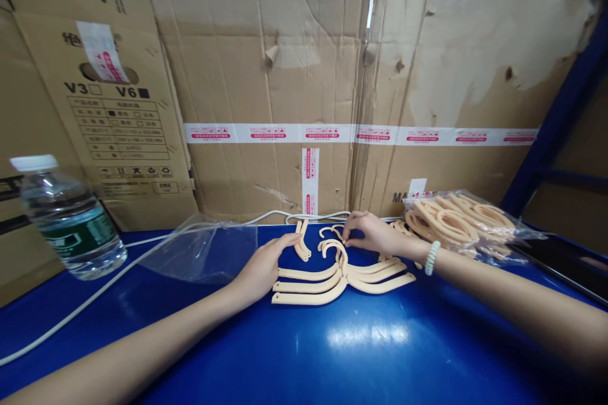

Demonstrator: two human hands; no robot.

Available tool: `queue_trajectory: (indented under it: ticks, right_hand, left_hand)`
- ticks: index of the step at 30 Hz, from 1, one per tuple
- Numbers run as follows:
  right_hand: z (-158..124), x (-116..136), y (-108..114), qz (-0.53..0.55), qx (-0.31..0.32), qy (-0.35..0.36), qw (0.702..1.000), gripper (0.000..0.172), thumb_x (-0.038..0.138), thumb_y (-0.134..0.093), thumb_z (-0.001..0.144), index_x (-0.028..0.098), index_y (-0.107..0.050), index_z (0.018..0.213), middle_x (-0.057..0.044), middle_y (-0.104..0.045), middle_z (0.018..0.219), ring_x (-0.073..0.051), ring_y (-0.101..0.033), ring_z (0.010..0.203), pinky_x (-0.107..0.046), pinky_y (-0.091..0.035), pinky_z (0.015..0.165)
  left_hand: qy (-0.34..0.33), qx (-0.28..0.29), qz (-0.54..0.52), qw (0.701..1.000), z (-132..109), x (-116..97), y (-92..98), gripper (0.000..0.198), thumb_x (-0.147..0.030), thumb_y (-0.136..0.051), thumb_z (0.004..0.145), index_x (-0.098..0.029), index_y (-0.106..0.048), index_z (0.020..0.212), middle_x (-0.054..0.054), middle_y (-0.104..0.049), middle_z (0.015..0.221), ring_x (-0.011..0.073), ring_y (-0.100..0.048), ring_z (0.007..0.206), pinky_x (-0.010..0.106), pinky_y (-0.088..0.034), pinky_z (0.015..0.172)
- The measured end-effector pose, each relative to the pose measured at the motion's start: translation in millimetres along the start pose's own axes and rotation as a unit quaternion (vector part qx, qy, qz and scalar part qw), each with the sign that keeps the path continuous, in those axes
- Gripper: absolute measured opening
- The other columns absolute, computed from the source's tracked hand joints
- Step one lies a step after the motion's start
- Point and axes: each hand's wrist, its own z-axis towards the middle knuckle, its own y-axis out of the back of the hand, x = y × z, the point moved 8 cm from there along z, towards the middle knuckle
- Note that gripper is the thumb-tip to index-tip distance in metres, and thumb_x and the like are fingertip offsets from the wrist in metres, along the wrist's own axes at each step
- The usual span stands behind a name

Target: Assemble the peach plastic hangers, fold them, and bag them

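Note:
Several cream plastic hangers [316, 297] lie nested on the blue table, with their curved hooks at the top and their arms spread to both sides. My left hand [261, 271] rests at their left ends, fingers stretched toward a pair of short curved hanger arms [302, 247] behind them; its lower fingers are partly hidden. Above the nested hooks, my right hand [370, 233] has its fingertips pinched at a loose hanger hook [327, 231]. More cream pieces [399, 226] show partly behind my right wrist, which wears a pale beaded bracelet.
Clear bags of cream hanger parts [458, 218] lie at the right, beside a dark flat object [565, 259]. On the left stand a water bottle [71, 221] and a crumpled clear bag [194, 253]. A white cable [85, 300] crosses the table. Cardboard [266, 76] walls the back.

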Motion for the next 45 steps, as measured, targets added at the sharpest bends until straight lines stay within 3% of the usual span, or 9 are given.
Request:
queue_trajectory:
  ticks: [6,10,16,23,28,34,40,43,45]
  right_hand:
    - [-8.3,-11.5,13.3,0.070,-0.028,-0.048,0.996,0.005,0.020,-0.069,0.078,0.015,-0.070,0.076,-0.006,-0.071,0.080,-0.020,-0.064,0.080,-0.032,-0.046,0.077]
    - [-14.7,-23.3,22.0,0.146,-0.066,-0.089,0.983,0.019,0.034,-0.068,0.078,0.015,-0.067,0.075,-0.007,-0.071,0.078,-0.020,-0.065,0.076,-0.033,-0.048,0.075]
    - [-31.9,-25.7,28.4,0.254,-0.136,-0.140,0.947,0.039,0.053,-0.071,0.072,0.017,-0.057,0.076,-0.004,-0.064,0.078,-0.016,-0.062,0.070,-0.031,-0.050,0.068]
    - [-57.4,2.2,10.7,0.451,-0.142,-0.171,0.864,0.039,0.034,-0.082,0.068,0.019,-0.063,0.098,0.001,-0.059,0.078,-0.012,-0.056,0.073,-0.025,-0.046,0.070]
    - [-66.0,44.1,-14.7,0.529,-0.110,-0.175,0.823,0.025,0.031,-0.078,0.075,0.018,-0.063,0.091,0.002,-0.062,0.077,-0.009,-0.058,0.069,-0.021,-0.046,0.067]
    - [-71.6,88.0,-35.7,0.579,-0.052,-0.134,0.803,0.020,0.030,-0.072,0.083,0.017,-0.062,0.093,0.001,-0.064,0.077,-0.009,-0.063,0.071,-0.021,-0.049,0.070]
    - [-78.3,90.8,-41.9,0.586,-0.042,-0.147,0.796,0.019,0.030,-0.073,0.082,0.016,-0.063,0.090,0.001,-0.063,0.075,-0.007,-0.060,0.070,-0.018,-0.047,0.067]
    - [-78.6,90.4,-41.9,0.579,-0.037,-0.153,0.800,0.020,0.031,-0.074,0.082,0.016,-0.063,0.090,0.000,-0.063,0.075,-0.008,-0.060,0.071,-0.019,-0.047,0.066]
    - [-78.5,89.9,-41.8,0.575,-0.036,-0.155,0.803,0.021,0.032,-0.073,0.082,0.016,-0.063,0.090,0.000,-0.063,0.076,-0.009,-0.059,0.071,-0.020,-0.047,0.066]
  left_hand:
    - [-0.006,-0.005,0.023,1.000,-0.6,-0.8,0.5,0.062,0.012,-0.030,0.070,-0.021,-0.062,0.112,0.005,-0.066,0.112,0.0198,-0.058,0.111,0.045,-0.044,0.100]
    - [0.005,-0.002,0.037,0.999,-0.3,1.5,0.1,0.054,0.013,-0.032,0.069,-0.018,-0.065,0.098,0.006,-0.063,0.103,0.0198,-0.059,0.103,0.042,-0.046,0.095]
    - [0.038,0.007,0.051,0.998,0.8,7.4,-0.5,0.050,0.011,-0.034,0.071,-0.019,-0.066,0.093,0.006,-0.055,0.108,0.0194,-0.058,0.105,0.038,-0.047,0.094]
    - [0.063,0.013,0.050,0.997,2.3,13.8,3.1,0.034,0.000,-0.042,0.081,-0.021,-0.068,0.089,0.006,-0.057,0.113,0.0230,-0.058,0.109,0.041,-0.046,0.098]
    - [0.061,0.009,0.054,0.997,2.9,8.9,7.4,0.023,-0.008,-0.047,0.085,-0.021,-0.066,0.082,0.006,-0.057,0.111,0.0245,-0.056,0.112,0.043,-0.044,0.100]
    - [0.047,-0.002,0.076,0.996,0.5,-2.8,11.4,0.027,-0.008,-0.037,0.089,-0.020,-0.060,0.080,0.006,-0.050,0.125,0.0238,-0.052,0.117,0.041,-0.043,0.099]
    - [-0.013,0.051,0.167,0.985,-1.1,-4.6,5.6,0.047,0.007,-0.039,0.072,-0.023,-0.067,0.094,0.006,-0.053,0.126,0.0221,-0.054,0.102,0.040,-0.046,0.089]
    - [-0.006,0.075,0.143,0.987,2.2,-7.2,8.8,0.036,0.001,-0.042,0.078,-0.023,-0.067,0.088,0.003,-0.059,0.119,0.0185,-0.059,0.092,0.031,-0.048,0.081]
    - [0.028,0.046,0.119,0.991,5.7,-7.3,18.4,0.028,-0.008,-0.044,0.084,-0.023,-0.067,0.085,0.002,-0.064,0.107,0.0167,-0.062,0.082,0.027,-0.049,0.073]
